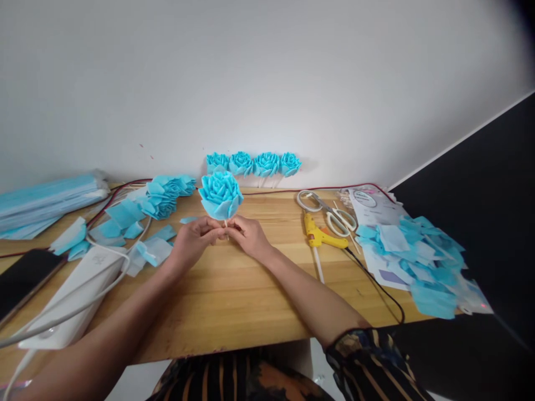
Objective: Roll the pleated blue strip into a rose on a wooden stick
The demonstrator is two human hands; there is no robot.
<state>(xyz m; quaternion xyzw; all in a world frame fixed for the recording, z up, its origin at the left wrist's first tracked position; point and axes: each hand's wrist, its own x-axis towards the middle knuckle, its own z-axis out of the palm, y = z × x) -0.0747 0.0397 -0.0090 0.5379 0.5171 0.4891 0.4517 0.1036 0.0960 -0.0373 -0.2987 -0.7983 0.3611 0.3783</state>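
Note:
A blue artificial flower point(221, 195) with layered petals stands upright in front of me, its thin white stem pinched just below the bloom. My left hand point(198, 236) closes on the stem from the left, fingertips pressed together. From the other side my right hand point(249, 235) grips the same stem between thumb and fingers. The two hands almost meet, and they hide most of the stem. Behind the bloom, several finished blue flowers point(266, 164) lean in a row against the wall.
To the right lie white-handled scissors point(328, 210), a yellow glue gun point(320, 233) with a black cord, and a heap of blue fabric pieces point(418, 250) on paper. On the left are more blue flowers point(161, 197), stacked blue sheets point(54, 197), a white power strip point(79, 295) and a phone point(27, 278).

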